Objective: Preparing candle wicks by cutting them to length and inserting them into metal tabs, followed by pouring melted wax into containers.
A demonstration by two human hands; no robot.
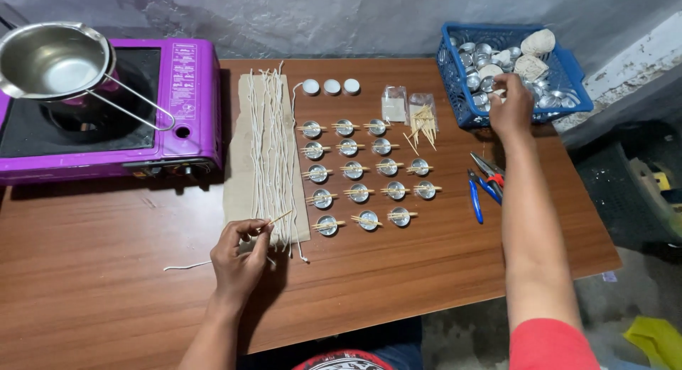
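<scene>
The left hand (238, 260) pinches a thin stick (275, 219) and wick near the table's (106, 270) front edge. The right hand (511, 104), fingers curled, reaches into the basket (455, 93) at the far right corner; whether it grips a cup (474, 80) I cannot tell. The stick looks light and brittle, best held mid-length.

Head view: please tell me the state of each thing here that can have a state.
Left hand: pinching a thin stick.
Right hand: reaching into the blue basket.
Metal pot: empty, on the purple stove.
Small metal cups: laid in rows, sticks across.
Blue pliers: lying on table.
</scene>
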